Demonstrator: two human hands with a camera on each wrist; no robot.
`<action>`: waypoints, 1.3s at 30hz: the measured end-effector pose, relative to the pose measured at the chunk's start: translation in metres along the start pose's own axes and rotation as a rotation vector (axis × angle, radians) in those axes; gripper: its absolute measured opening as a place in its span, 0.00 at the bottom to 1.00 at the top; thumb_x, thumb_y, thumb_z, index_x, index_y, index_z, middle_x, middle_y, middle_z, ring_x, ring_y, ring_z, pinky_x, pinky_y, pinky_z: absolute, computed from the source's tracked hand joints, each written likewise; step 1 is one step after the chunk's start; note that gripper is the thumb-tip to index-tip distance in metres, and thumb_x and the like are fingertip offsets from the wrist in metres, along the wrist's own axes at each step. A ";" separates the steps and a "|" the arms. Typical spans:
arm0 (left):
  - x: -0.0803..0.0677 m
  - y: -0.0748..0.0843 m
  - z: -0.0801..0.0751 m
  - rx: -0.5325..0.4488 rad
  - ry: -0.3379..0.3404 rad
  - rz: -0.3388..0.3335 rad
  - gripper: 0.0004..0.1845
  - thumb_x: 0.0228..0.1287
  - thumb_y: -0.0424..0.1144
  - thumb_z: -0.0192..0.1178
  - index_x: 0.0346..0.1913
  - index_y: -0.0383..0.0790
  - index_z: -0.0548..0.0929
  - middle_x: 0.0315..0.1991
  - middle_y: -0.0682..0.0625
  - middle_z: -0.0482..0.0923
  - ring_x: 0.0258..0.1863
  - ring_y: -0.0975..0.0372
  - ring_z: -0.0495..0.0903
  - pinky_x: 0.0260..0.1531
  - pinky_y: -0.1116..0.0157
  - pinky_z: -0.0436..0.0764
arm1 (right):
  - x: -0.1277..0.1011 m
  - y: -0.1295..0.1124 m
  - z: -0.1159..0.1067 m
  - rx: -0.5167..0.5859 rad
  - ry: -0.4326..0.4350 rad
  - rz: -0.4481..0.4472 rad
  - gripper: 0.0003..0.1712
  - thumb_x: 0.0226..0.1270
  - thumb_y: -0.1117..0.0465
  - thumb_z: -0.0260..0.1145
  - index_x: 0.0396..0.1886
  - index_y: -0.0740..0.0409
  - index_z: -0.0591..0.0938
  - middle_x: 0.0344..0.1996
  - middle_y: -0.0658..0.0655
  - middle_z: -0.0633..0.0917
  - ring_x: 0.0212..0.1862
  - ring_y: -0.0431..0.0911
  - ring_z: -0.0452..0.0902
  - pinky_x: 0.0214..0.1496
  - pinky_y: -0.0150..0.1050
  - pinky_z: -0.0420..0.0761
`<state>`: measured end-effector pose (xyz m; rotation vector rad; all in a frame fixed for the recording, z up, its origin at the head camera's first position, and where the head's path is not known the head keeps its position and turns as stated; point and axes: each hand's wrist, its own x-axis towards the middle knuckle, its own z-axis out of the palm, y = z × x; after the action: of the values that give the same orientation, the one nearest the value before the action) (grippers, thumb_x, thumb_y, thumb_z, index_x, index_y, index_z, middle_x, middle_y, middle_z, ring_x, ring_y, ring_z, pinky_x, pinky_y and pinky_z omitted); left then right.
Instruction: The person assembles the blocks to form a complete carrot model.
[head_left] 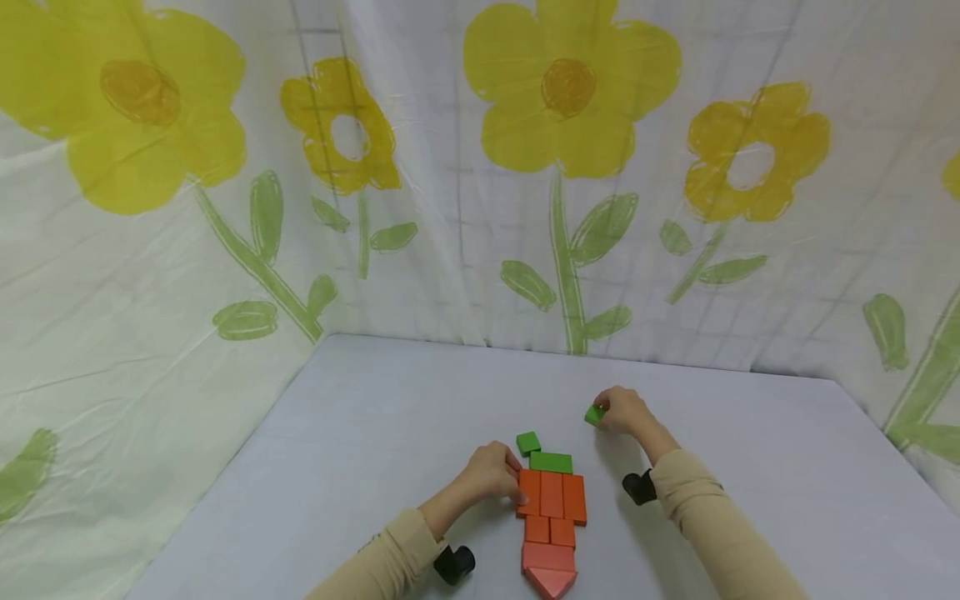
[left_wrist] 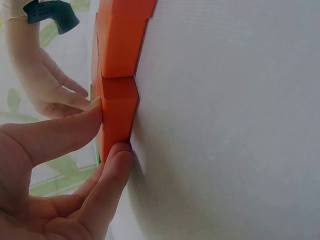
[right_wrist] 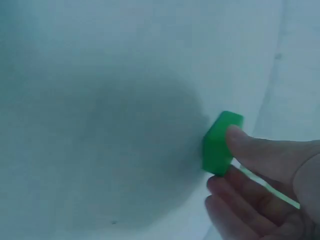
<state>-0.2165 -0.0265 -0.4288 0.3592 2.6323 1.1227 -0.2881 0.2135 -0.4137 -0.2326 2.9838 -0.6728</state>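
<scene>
My left hand (head_left: pixel 489 473) is at the left side of a flat arrangement of wooden blocks. Its thumb and fingers pinch the leftmost long orange block (left_wrist: pixel 119 107), which lies against two similar orange blocks (head_left: pixel 552 495). Farther back, to the right, my right hand (head_left: pixel 627 412) holds a small green block (right_wrist: pixel 218 147) between thumb and fingers, close to the tabletop. A green rectangular block (head_left: pixel 551 462) borders the far end of the orange row. Another small green block (head_left: pixel 528 442) sits at that block's far left corner, slightly turned.
Nearer to me, two small orange blocks (head_left: pixel 537 529) continue the arrangement, followed by a pinkish-red rectangular block (head_left: pixel 548 556) and a triangular one (head_left: pixel 551 581). Behind the white table (head_left: pixel 405 392) hangs a flower-printed curtain (head_left: pixel 427 275). Each wrist carries a black camera (head_left: pixel 454 565).
</scene>
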 end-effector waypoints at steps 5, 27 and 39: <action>0.000 0.001 0.000 -0.004 -0.001 -0.002 0.17 0.31 0.30 0.73 0.30 0.32 0.79 0.21 0.51 0.74 0.23 0.60 0.71 0.24 0.64 0.72 | -0.002 0.002 0.005 -0.001 0.037 -0.014 0.19 0.41 0.71 0.66 0.38 0.70 0.79 0.29 0.61 0.79 0.33 0.52 0.74 0.35 0.45 0.73; 0.001 0.000 0.001 -0.003 -0.004 -0.008 0.18 0.31 0.30 0.73 0.30 0.32 0.79 0.21 0.51 0.74 0.23 0.61 0.71 0.24 0.64 0.72 | -0.012 0.002 0.000 0.023 -0.115 -0.109 0.20 0.36 0.64 0.75 0.33 0.67 0.81 0.28 0.56 0.81 0.33 0.48 0.75 0.36 0.41 0.75; 0.001 0.000 0.000 -0.009 -0.010 -0.011 0.18 0.31 0.30 0.73 0.31 0.32 0.79 0.23 0.51 0.75 0.24 0.61 0.71 0.25 0.63 0.73 | -0.022 -0.002 -0.002 0.044 -0.166 -0.170 0.15 0.35 0.72 0.71 0.29 0.65 0.81 0.26 0.54 0.80 0.30 0.44 0.74 0.33 0.38 0.75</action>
<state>-0.2176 -0.0258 -0.4293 0.3479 2.6164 1.1259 -0.2665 0.2162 -0.4108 -0.5169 2.8096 -0.6971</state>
